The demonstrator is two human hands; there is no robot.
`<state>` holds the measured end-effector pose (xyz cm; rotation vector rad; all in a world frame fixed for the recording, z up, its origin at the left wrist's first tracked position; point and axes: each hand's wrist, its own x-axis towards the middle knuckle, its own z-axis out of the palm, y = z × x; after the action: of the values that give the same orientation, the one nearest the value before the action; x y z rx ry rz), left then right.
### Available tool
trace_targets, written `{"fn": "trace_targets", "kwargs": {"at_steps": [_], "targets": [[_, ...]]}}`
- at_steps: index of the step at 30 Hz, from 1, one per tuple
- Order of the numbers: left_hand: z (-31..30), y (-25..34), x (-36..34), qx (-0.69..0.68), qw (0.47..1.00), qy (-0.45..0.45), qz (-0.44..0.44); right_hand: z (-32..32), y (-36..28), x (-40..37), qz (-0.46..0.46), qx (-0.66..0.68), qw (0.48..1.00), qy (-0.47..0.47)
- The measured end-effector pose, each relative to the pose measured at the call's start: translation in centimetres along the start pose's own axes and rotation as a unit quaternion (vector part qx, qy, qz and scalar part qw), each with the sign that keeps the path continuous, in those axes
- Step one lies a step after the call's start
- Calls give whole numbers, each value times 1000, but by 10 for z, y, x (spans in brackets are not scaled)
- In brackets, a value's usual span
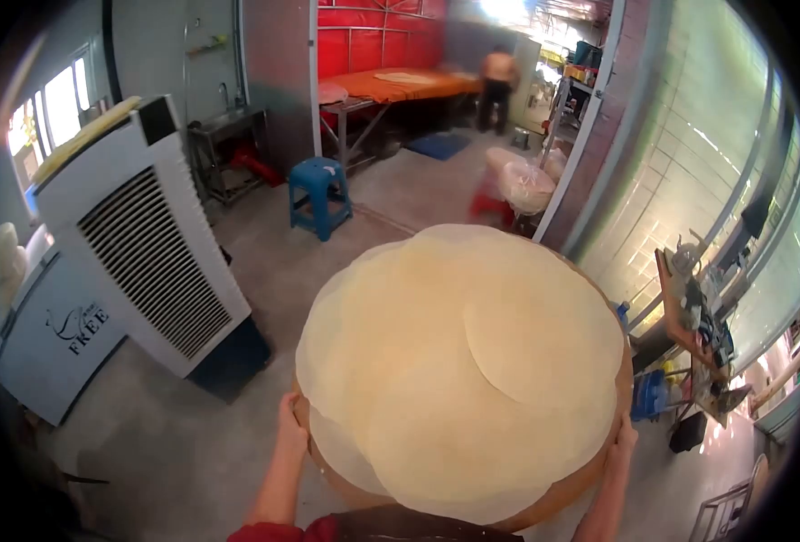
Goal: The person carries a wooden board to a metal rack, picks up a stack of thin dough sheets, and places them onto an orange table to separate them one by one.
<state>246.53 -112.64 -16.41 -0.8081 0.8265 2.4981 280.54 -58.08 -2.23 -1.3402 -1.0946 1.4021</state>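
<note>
Thin, round, pale sheets of dough point(418, 361) lie overlapping on a large round wooden board point(567, 492), whose brown edge shows at the right and bottom. My left hand point(293, 417) grips the board's left edge, and my right hand point(626, 437) grips its right edge. The fingers of both hands are partly hidden by the rim. The board is held in front of my body, above the floor.
At the left stands a tall white air cooler point(160, 244). Ahead are a blue stool point(319, 199), an orange-covered table point(395, 84) and a person point(497, 88). A doorway post point(585, 117) and a cluttered shelf point(693, 334) are on the right.
</note>
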Motion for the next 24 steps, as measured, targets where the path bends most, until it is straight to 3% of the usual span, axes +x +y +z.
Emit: {"fn": "trace_targets", "kwargs": {"at_steps": [2, 5, 10, 11, 12, 14, 15, 17, 23, 24], "targets": [[62, 18, 71, 9, 1000, -16, 13, 76, -16, 33, -8, 31, 999, -19], [120, 25, 126, 41, 998, 39, -6, 152, -59, 42, 25, 2, 999, -27], [244, 62, 217, 22, 1000, 6, -2, 308, -54, 130, -2, 19, 998, -57], [262, 62, 245, 132, 981, -49, 135, 341, -54, 138, -10, 20, 998, -52], [268, 63, 267, 244, 928, -100, 264, 371, -51, 142, -1, 18, 999, -45], [317, 101, 338, 182, 958, -92, 203, 451, -62, 160, -2, 35, 999, -34], [347, 118, 376, 4, 1000, -16, -6, 481, -67, 178, -13, 15, 1000, -20], [409, 139, 393, 24, 997, -42, -55, 527, -58, 223, -23, -34, 999, 4], [504, 164, 560, 76, 997, -2, 32, 688, -78, 286, -22, 42, 998, -39], [537, 167, 569, 88, 994, -46, 52, 722, -84, 293, -39, 65, 996, -50]]}}
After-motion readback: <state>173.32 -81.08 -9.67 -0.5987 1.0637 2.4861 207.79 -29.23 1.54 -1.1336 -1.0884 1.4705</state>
